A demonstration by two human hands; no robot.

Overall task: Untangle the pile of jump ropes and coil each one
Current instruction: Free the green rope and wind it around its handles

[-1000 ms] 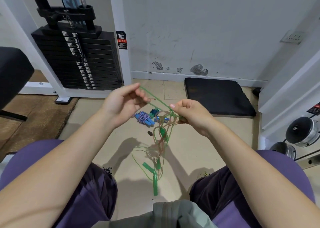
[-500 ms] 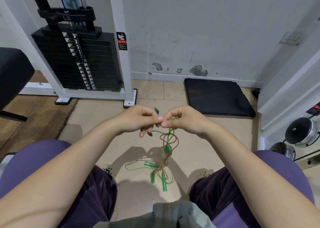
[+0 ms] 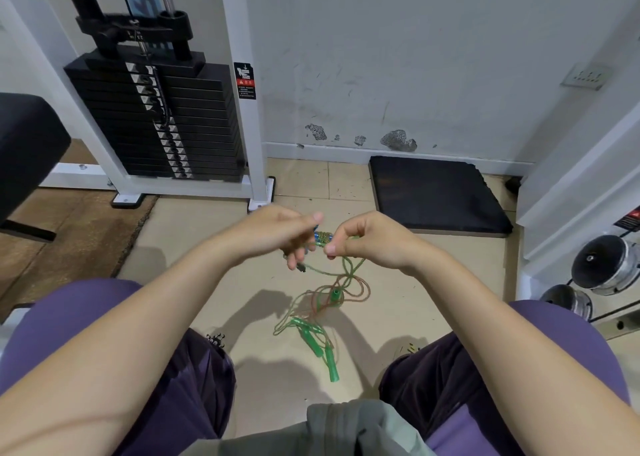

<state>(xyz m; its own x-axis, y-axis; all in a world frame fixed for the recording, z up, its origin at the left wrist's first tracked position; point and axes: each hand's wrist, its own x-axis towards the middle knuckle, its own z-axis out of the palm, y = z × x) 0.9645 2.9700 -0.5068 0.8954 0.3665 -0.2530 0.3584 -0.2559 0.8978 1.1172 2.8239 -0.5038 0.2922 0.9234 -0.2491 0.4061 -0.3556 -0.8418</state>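
A tangle of thin green and orange-brown jump ropes (image 3: pixel 330 291) hangs from my hands down to the tiled floor. Several green handles (image 3: pixel 323 348) lie on the floor between my knees. My left hand (image 3: pixel 277 232) and my right hand (image 3: pixel 367 239) are close together above the tangle. Each pinches the green cord with curled fingers, a short stretch running between them. A coiled blue rope bundle (image 3: pixel 323 237) shows on the floor in the gap between the hands, mostly hidden.
A weight-stack machine (image 3: pixel 162 116) with a white frame stands at the back left. A black foam pad (image 3: pixel 436 196) lies against the wall. Chrome dumbbells (image 3: pixel 602 265) sit at the right, a black bench pad (image 3: pixel 24 151) at the left. My knees flank the ropes.
My hands came together from a spread pull on the green cord, then eased slightly apart. The handles on the floor shifted and bunched closer between my knees.
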